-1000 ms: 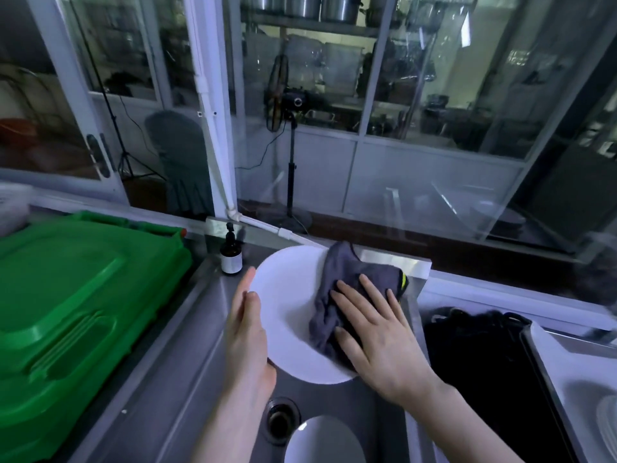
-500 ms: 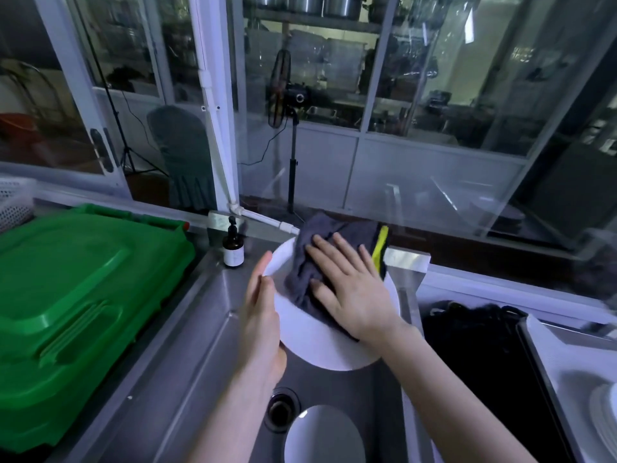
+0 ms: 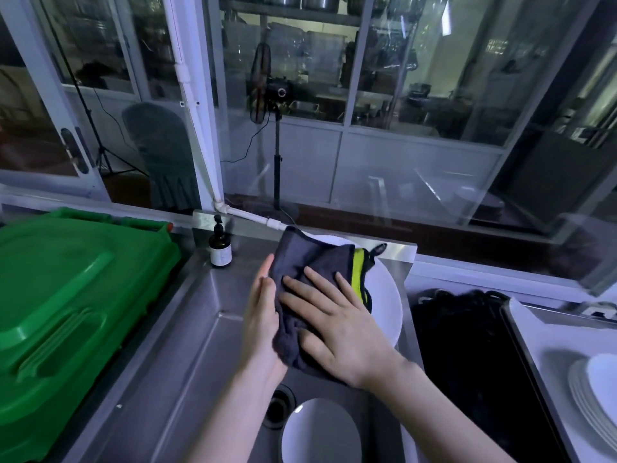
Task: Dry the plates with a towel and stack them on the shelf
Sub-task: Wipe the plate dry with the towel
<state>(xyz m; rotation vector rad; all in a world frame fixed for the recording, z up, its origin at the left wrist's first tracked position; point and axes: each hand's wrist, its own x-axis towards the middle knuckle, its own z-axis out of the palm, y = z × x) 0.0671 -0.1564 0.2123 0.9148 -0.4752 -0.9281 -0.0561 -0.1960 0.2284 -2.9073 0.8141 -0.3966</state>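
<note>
Now right hand [image 3: 337,329] flat on towel [image 3: 310,259], left hand [image 3: 262,315] straight-fingered at plate [image 3: 384,295] rim, over sink [image 3: 200,329].

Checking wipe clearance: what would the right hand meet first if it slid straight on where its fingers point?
Past the far edge of the towel, the right hand would probably meet the white pipe at the window ledge; depth is unclear.

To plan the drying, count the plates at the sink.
2: the held plate over the sink, under the towel; the second plate by the drain. Others may hide below the frame.
</note>
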